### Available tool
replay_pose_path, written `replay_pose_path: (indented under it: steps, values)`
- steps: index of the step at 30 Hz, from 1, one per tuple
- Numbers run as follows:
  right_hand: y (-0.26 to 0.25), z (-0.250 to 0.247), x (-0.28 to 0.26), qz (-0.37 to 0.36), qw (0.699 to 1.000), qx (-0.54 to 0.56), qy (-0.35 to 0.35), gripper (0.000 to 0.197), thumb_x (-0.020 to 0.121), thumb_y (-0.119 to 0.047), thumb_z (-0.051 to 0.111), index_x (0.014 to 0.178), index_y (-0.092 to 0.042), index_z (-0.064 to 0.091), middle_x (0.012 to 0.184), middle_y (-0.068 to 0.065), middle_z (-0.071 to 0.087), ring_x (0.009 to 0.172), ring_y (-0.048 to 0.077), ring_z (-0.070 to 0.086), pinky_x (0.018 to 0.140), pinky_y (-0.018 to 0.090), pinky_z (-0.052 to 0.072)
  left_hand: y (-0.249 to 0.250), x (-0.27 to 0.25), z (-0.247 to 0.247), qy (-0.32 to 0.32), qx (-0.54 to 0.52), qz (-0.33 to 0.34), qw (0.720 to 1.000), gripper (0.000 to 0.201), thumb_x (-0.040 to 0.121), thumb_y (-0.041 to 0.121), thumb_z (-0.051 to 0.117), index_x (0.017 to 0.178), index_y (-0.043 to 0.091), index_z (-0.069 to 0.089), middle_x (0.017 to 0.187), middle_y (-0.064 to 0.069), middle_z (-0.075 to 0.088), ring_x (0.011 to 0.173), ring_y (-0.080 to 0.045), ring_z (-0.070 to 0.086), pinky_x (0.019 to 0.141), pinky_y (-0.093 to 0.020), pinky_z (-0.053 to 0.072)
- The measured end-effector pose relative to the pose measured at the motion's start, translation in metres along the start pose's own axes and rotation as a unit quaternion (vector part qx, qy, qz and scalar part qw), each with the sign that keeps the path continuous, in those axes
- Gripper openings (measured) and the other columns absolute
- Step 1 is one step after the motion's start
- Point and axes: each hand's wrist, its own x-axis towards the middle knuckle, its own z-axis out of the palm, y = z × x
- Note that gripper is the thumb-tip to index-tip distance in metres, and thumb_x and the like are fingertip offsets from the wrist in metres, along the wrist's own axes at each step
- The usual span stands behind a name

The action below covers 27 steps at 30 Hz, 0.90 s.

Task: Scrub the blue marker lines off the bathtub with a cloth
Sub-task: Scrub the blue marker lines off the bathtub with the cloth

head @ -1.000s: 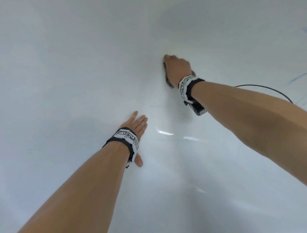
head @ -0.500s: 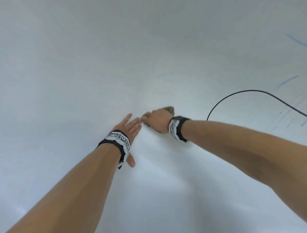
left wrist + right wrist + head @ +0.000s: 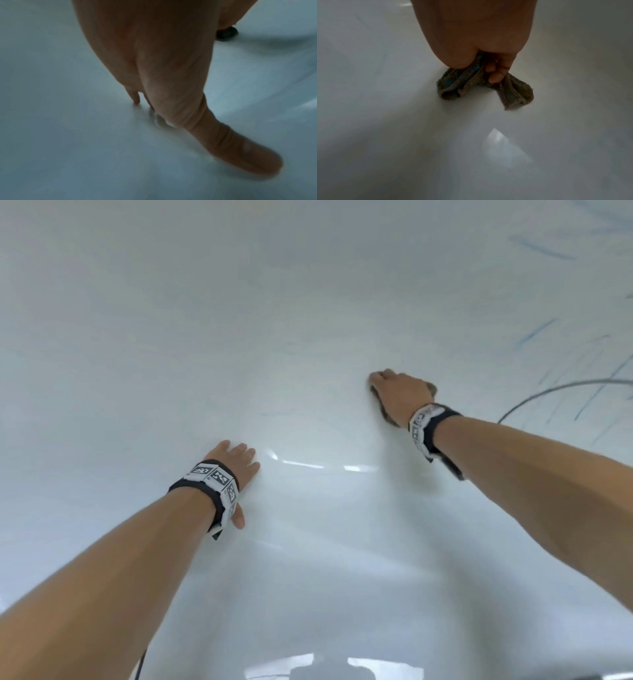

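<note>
Head view: right hand (image 3: 399, 395) grips the cloth (image 3: 481, 88) against the tub (image 3: 171, 337) wall.
Left hand (image 3: 236, 463) lies flat, fingers straight, on the tub; blue lines (image 3: 537, 332) streak its far right.

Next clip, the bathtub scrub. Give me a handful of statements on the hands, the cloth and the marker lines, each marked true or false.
1. The right hand grips the cloth. True.
2. The left hand holds a second cloth. False: it holds nothing and rests flat on the tub.
3. Blue lines remain on the tub, to the right of the right hand. True.
4. The cloth is clean white. False: it is brownish with blue stains.
5. The two hands touch each other. False: they are apart, the right one farther up the tub.
</note>
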Motion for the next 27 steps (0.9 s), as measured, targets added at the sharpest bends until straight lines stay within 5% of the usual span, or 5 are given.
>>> replay_pose_path:
  steps: [5, 10, 16, 22, 27]
  values:
    - [-0.002, 0.049, -0.072, -0.178, 0.961, -0.132, -0.166, 0.036, 0.087, 0.003, 0.041, 0.110, -0.024, 0.035, 0.106, 0.000, 0.049, 0.063, 0.021, 0.049, 0.061, 0.046, 0.045, 0.030, -0.018, -0.041, -0.059, 0.048, 0.009, 0.997, 0.045, 0.084, 0.037, 0.072, 0.124, 0.020, 0.060, 0.111, 0.006, 0.067, 0.098, -0.019, 0.065, 0.090, -0.030, 0.048]
    - [0.002, 0.034, -0.078, -0.239, 0.928, -0.145, -0.245, 0.024, 0.095, -0.030, 0.030, 0.112, -0.028, 0.047, 0.115, -0.002, 0.052, 0.096, 0.026, 0.054, 0.080, 0.048, 0.040, 0.068, -0.030, -0.058, -0.086, 0.068, 0.020, 0.994, 0.039, 0.089, 0.016, 0.062, 0.128, 0.018, 0.059, 0.119, 0.003, 0.065, 0.108, -0.022, 0.064, 0.090, -0.034, 0.053]
    - [0.030, -0.014, -0.110, -0.123, 0.980, 0.139, -0.076, 0.014, 0.100, -0.030, 0.043, 0.094, -0.020, 0.050, 0.090, -0.004, 0.049, 0.079, 0.021, 0.050, 0.070, 0.031, 0.035, 0.106, -0.061, -0.087, -0.038, -0.025, 0.012, 0.999, 0.057, 0.094, 0.025, 0.055, 0.149, 0.026, 0.039, 0.147, 0.003, 0.047, 0.134, -0.020, 0.047, 0.109, -0.036, 0.041]
    - [0.095, -0.093, -0.197, 0.012, 0.956, 0.293, 0.029, 0.013, 0.082, -0.022, 0.060, 0.078, -0.015, 0.050, 0.086, -0.002, 0.060, 0.080, 0.020, 0.054, 0.073, 0.033, 0.045, 0.140, -0.111, -0.143, 0.132, -0.221, -0.003, 0.966, 0.052, 0.099, 0.051, 0.044, 0.145, 0.028, 0.042, 0.143, 0.006, 0.051, 0.131, -0.018, 0.048, 0.108, -0.038, 0.040]
    - [0.142, -0.131, -0.299, 0.095, 0.909, 0.391, 0.105, 0.016, 0.075, -0.003, 0.056, 0.085, -0.013, 0.050, 0.086, -0.006, 0.060, 0.073, 0.012, 0.053, 0.059, 0.013, 0.037, 0.199, -0.157, -0.193, 0.216, -0.327, 0.062, 0.918, 0.048, 0.099, 0.056, 0.040, 0.138, 0.029, 0.051, 0.133, 0.010, 0.059, 0.120, -0.015, 0.053, 0.104, -0.032, 0.039]
